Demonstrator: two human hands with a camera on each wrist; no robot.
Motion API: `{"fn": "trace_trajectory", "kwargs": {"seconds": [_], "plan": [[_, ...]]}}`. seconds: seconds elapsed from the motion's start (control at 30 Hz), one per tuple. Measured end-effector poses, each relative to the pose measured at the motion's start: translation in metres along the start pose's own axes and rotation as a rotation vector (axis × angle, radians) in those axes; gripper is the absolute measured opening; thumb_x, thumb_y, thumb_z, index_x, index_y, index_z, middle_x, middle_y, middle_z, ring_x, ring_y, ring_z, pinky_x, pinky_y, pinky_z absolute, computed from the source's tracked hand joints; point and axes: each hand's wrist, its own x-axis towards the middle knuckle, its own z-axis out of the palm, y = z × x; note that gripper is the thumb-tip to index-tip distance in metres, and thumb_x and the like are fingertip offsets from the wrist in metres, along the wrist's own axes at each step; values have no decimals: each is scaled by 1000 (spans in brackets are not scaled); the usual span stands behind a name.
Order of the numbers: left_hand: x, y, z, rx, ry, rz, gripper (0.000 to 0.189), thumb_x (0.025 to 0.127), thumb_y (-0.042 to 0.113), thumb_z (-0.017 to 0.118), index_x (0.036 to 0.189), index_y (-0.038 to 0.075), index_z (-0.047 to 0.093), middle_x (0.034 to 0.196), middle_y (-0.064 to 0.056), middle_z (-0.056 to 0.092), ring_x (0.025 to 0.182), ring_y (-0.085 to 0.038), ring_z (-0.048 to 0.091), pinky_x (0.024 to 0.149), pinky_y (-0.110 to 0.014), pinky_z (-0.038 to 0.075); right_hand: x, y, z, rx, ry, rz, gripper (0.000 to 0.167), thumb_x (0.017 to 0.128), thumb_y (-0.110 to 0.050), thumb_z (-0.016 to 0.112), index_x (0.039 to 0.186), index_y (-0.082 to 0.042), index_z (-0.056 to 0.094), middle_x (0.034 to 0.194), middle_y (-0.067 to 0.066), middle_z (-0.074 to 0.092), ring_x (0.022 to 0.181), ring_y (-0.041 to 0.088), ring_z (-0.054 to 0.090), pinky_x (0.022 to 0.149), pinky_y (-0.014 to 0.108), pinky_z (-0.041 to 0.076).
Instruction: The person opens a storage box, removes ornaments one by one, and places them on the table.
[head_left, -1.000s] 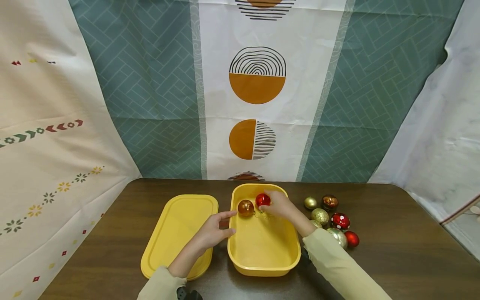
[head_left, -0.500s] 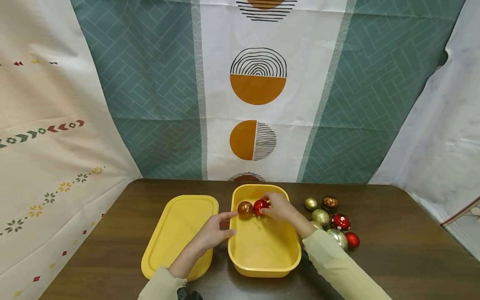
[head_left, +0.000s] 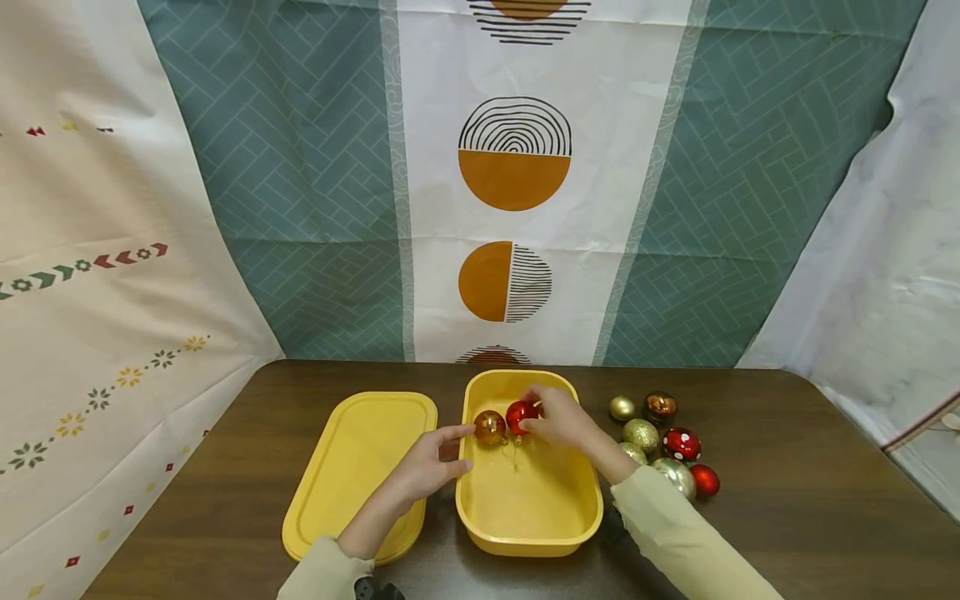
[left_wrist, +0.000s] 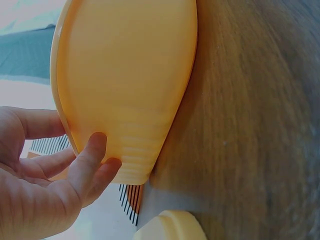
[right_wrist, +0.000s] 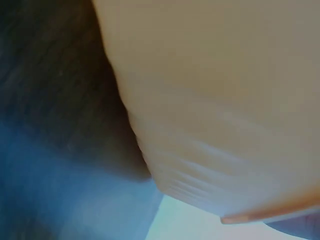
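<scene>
My left hand is at the left side of a yellow plastic box. In the left wrist view, some fingers lie against its outer wall while others reach up to the rim. Inside the box, near its far end, my right hand pinches a shiny red bauble between thumb and fingers. An amber bauble lies just left of it. Thin golden strings trail below the two. The right wrist view holds only the outer wall of the box; the right hand is hidden there.
A yellow lid lies flat left of the box. Right of the box sits a cluster of baubles: a small gold one, a brown one, a spotted red one, a plain red one and several glittery ones.
My right hand has brought the red bauble left, close beside the amber one, and slightly nearer. The amber bauble has shifted a little towards me. The left hand stays in place.
</scene>
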Motion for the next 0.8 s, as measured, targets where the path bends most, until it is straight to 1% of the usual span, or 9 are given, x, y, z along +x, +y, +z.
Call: {"fn": "trace_trajectory", "kwargs": {"seconds": [0.13,0.23,0.4,0.6,0.8], "plan": [[1,-1,0,-6,-5,-8,49,84,0,59,130,-5,44,131,-26,44,115,-40,47,82,-39,51,-8,0,-10,28,35,-31,27,74,-4,72,98,3,60,91,13,65,84,26,62,74,36,52],[1,-1,-1,-5,-6,-15,49,84,0,58,131,-5,43,131,-26,44,116,-39,47,82,-38,51,-14,1,-22,50,54,-41,29,75,-4,72,100,4,60,93,14,65,84,28,64,74,37,53],[1,-1,-1,1,-5,-17,50,85,0,58,132,-5,42,131,-27,43,116,-40,46,81,-38,51,-26,6,-44,79,80,-8,31,77,-6,71,104,4,59,98,16,64,88,30,63,73,37,54],[1,0,1,20,13,-41,50,84,2,60,131,-3,44,131,-25,45,116,-39,47,83,-40,50,-43,24,-71,88,123,15,34,77,-9,71,106,5,58,97,18,64,88,30,63,75,39,53],[0,2,2,30,26,-61,50,83,2,61,131,0,46,129,-24,46,115,-38,47,84,-42,50,-60,50,-93,81,171,104,38,80,-11,69,111,5,57,105,22,63,95,34,61,79,43,51]]}}
